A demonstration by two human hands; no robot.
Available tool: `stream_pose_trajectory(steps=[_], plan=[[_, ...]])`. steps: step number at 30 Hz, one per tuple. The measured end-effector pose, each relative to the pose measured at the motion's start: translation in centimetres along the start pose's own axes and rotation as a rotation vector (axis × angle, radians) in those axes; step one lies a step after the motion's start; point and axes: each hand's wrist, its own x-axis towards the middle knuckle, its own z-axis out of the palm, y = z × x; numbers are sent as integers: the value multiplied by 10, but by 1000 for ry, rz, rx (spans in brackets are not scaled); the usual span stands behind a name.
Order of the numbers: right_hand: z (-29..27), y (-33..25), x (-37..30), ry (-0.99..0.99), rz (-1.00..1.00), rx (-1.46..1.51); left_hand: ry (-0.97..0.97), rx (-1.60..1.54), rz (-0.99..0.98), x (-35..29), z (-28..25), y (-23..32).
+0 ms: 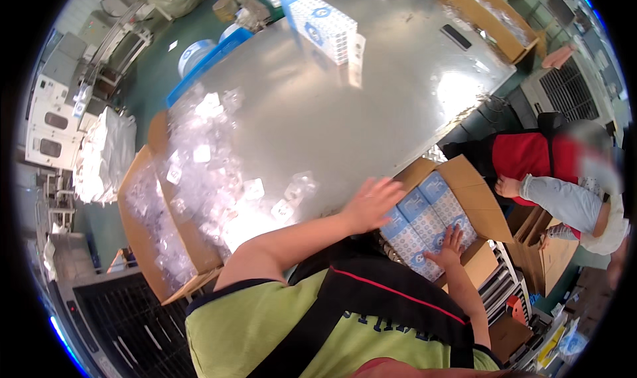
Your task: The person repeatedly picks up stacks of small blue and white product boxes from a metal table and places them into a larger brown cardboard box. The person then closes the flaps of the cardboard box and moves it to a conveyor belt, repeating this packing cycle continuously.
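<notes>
My left hand (pixel 373 204) is over the near left corner of an opened cardboard carton (pixel 466 191), its fingers outstretched and holding nothing. Inside that carton stand several blue-and-white printed boxes (pixel 434 192), packed side by side. My right hand (pixel 450 246) rests with spread fingers on the tops of the boxes nearest me. Whether my left fingertips touch a box or only hover, I cannot tell. Left of my left forearm, a heap of small clear plastic packs (pixel 202 153) with white square labels covers the table.
The metal table (pixel 292 112) carries a blue-and-white box (pixel 322 25), a dark phone-like slab (pixel 456 37) and a carton (pixel 491 16) at far right. Another carton (pixel 142 228) of clear packs stands left. A co-worker (pixel 531 159) in red and black is close by flattened cardboard (pixel 561 258).
</notes>
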Motion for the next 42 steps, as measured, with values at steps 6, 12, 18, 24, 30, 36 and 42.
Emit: stream_pose_trajectory(steps=[6,12,18,24,30,36,42], plan=[[-1,13,4,19,-63,13,354,179,-862,-183,-41,-19],[6,18,15,72,-112,40,265,242,-1009,-134,-24,-52],[7,29,1,54,-340,125,381,276,-732,-112,12,-103],[-7,31,-46,104,-339,261,519,211,-759,-126,12,-136],[2,65,-67,247,-250,381,1167,-767,-895,-117,-5,-146],[2,65,-81,265,-211,442,929,-1199,-839,-72,-50,-105],[11,72,-71,254,-210,332,-260,-1255,-520,48,-5,10]])
